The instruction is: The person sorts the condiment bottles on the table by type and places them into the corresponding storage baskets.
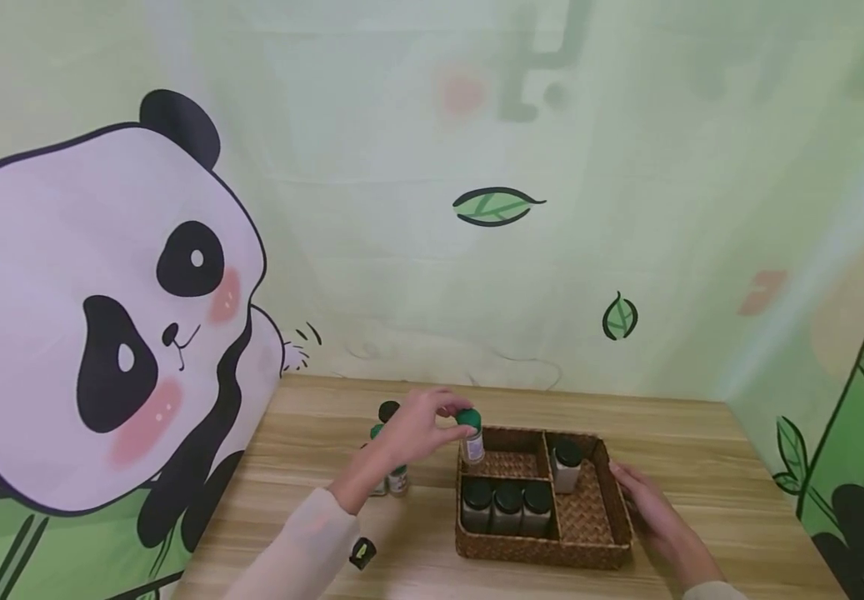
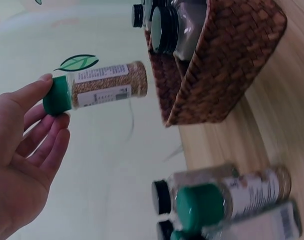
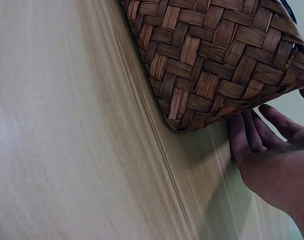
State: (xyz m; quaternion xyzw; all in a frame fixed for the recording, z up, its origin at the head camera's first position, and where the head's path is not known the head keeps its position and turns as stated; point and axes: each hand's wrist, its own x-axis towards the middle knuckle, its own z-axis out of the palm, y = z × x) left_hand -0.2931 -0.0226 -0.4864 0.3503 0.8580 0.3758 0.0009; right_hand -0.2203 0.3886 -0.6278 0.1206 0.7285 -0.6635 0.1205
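Observation:
My left hand (image 1: 420,423) pinches a spice jar (image 1: 472,446) by its green cap, between thumb and fingers. In the left wrist view the jar (image 2: 109,85) is clear, with brown grains inside and white labels. It hangs upright over the back-left compartment of a woven basket (image 1: 544,550). Three black-capped jars (image 1: 507,500) stand in the front-left compartment, and one black-capped jar (image 1: 567,467) is at the back of the right compartment. My right hand (image 1: 652,508) rests against the basket's right side; in the right wrist view its fingers (image 3: 242,135) lie along the woven wall.
Left of the basket several more jars stand grouped on the wooden table (image 1: 289,450), among them a green-capped jar (image 2: 252,195); my left arm partly hides them from the head. A small black-and-green item (image 1: 362,552) lies nearer me. A panda-printed backdrop (image 1: 372,250) hangs behind.

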